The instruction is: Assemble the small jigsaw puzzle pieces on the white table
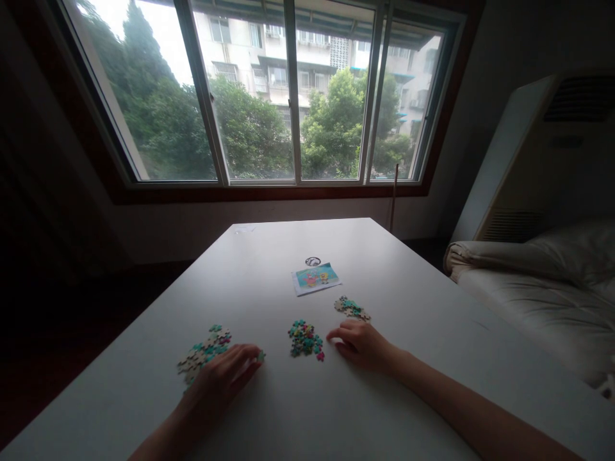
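Observation:
My left hand [223,371] pinches a teal jigsaw puzzle piece [261,356] at its fingertips, just above or on the white table [273,416]. Beside and partly behind that hand lies a loose pile of jigsaw pieces [204,351], many of them showing their pale backs. Between the two hands sits a pile of colourful pieces [305,339], mostly teal with some pink and yellow. My right hand [358,346] rests just right of this middle pile, fingers loosely bent and apart, nothing visible in them. Past its knuckles is a smaller pile of pieces [352,308].
A printed cartoon picture [317,278] lies beyond the piles, with a small round dark-rimmed object [312,261] behind it. A pale sofa [538,282] stands right of the table. At the far side is a wide window [295,96].

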`<state>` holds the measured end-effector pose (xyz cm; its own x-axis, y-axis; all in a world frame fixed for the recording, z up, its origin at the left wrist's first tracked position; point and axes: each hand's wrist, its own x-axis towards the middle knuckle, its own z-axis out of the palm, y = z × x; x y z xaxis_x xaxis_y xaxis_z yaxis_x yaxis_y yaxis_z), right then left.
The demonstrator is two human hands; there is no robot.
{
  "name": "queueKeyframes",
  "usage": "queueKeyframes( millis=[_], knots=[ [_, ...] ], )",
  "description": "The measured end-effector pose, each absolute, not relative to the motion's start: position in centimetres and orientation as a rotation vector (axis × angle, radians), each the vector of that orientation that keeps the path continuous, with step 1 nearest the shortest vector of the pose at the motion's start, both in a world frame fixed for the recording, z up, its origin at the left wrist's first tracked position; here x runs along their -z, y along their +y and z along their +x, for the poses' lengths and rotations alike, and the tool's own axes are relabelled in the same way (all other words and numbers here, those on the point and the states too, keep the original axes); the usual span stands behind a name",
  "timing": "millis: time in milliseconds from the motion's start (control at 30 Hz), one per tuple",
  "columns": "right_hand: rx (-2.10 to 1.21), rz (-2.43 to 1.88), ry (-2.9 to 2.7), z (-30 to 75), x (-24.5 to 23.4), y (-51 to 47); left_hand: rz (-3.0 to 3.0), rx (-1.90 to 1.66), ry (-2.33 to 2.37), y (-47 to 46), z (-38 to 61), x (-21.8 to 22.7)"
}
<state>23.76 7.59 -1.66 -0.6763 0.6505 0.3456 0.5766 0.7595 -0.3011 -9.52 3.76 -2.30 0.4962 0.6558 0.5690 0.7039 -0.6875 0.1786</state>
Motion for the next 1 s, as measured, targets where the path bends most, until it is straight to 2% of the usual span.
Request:
queueKeyframes(
  millis=[300, 400, 600, 700, 1000],
  knots=[
    [-0.181, -0.838, -2.342, 23.8, 1.7, 7.6, -2.655, 0.992, -1.269, 3.7, -9.8, 2.5],
    [-0.346, -0.849, -2.219, 23.0, 1.1, 6.6, -2.651, 1.012, -1.206, 3.8, -9.7, 2.4],
    [-0.935, -0.807, -2.093, 20.9, 1.5, 4.2, -2.697, 0.955, -1.101, 3.6, -9.3, 2.1],
    [-1.11, -0.781, -2.102, 20.5, 1.7, 4.0, -2.714, 0.945, -1.075, 3.2, -8.6, 1.4],
    [-1.095, -0.822, -2.132, 20.6, 0.7, 3.8, -2.769, 0.915, -0.888, 0.8, -4.7, 0.3]
  ],
)
